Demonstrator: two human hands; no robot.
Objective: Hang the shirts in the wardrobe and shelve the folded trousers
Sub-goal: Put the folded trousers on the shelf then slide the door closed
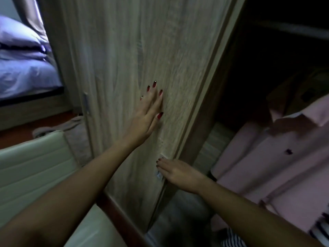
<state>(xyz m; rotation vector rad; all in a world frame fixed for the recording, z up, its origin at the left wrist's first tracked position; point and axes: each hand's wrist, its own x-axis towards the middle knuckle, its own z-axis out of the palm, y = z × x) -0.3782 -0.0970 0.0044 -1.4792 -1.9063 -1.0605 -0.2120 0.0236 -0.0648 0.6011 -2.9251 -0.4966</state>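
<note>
A light wood wardrobe door (124,59) fills the middle of the view. My left hand (147,114) lies flat on the door's face with its fingers straight. Lower down, my right hand (176,171) rests with straight fingers on the door's edge, over a small metal handle (159,173). To the right the wardrobe stands open and dark inside. A pink shirt (270,168) with dark buttons hangs there. Under it, a striped garment (231,237) shows at the bottom edge. No folded trousers are in view.
A bed (23,72) with lilac sheets and a pillow stands at the far left. A pale green padded seat (35,175) sits low on the left, close to the door. A grey cloth (71,129) lies on the reddish floor behind it. A dark shelf (293,31) crosses the wardrobe's top.
</note>
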